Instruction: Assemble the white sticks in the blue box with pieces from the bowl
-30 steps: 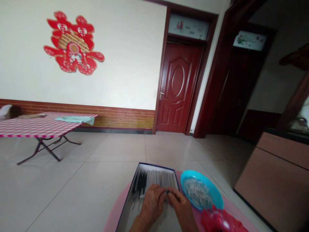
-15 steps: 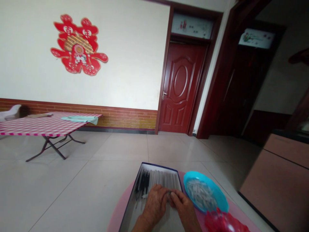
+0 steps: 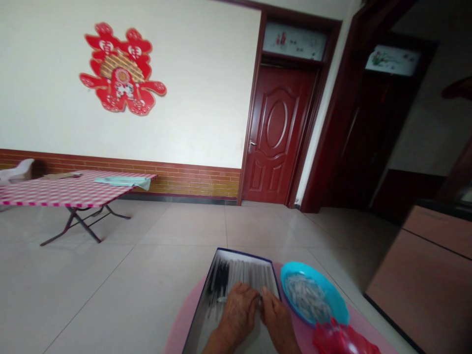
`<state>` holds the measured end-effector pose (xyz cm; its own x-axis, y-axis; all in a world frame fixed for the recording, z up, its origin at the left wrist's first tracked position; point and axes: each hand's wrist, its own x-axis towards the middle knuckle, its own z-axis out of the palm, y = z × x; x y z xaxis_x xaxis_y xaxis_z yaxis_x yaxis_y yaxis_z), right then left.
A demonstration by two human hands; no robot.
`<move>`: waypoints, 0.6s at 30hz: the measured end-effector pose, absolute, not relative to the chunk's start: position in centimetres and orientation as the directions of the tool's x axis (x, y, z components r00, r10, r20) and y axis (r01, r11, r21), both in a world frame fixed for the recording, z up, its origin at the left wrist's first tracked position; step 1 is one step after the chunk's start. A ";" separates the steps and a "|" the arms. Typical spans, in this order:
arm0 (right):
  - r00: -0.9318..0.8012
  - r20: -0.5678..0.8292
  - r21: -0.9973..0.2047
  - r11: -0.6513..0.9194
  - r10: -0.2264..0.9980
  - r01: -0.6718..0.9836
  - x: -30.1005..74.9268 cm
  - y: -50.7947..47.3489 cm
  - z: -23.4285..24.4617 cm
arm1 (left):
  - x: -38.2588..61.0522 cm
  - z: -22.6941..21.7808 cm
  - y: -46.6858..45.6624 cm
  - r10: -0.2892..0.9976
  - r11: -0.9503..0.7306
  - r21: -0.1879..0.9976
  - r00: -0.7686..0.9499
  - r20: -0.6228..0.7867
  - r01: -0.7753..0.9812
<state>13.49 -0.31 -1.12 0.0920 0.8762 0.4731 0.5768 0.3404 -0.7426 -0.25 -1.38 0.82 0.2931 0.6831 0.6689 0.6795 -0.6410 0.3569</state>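
Floor of pale glossy tiles point(image 3: 165, 275) spreads below a white wall point(image 3: 199, 88) with a brick-patterned lower band; a dark red panelled wooden door point(image 3: 276, 128) stands at the far side. At far left is a folding table with pink-and-white checked cover point(image 3: 73, 191). Near, a round pink table point(image 3: 184, 312) carries the work; its top looks smooth, so light things may slide on it. On it lies a shallow box with dark blue rim point(image 3: 243, 256), and just beside, at right, a bright blue plastic bowl point(image 3: 298, 268) with many small whitish pieces point(image 3: 308, 297).

The left hand point(image 3: 238, 309) and the right hand point(image 3: 275, 314) are over the box, fingertips closed, pinching between them a small dark piece point(image 3: 260, 297), mostly hidden. In the box, thin whitish translucent sticks point(image 3: 249, 273) lie in a row at the far end, with black ones point(image 3: 222, 275) at left. I judge the small piece light, rather stiff and easy to drop; a pinch at its ends seems best.
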 end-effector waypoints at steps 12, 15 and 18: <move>0.021 0.373 -0.794 0.307 0.928 0.525 13.1 -1.3 0.2 | -0.3 1.2 -1.4 0.703 -0.632 0.368 0.303 0.644 0.682; -0.018 0.322 -0.801 0.282 0.947 0.528 13.4 -0.8 -0.1 | -0.2 0.9 -1.4 0.695 -0.634 0.353 0.307 0.650 0.688; 0.003 0.299 -0.830 0.258 0.954 0.494 13.6 -0.6 -0.3 | -0.3 0.7 -1.3 0.703 -0.621 0.363 0.289 0.649 0.695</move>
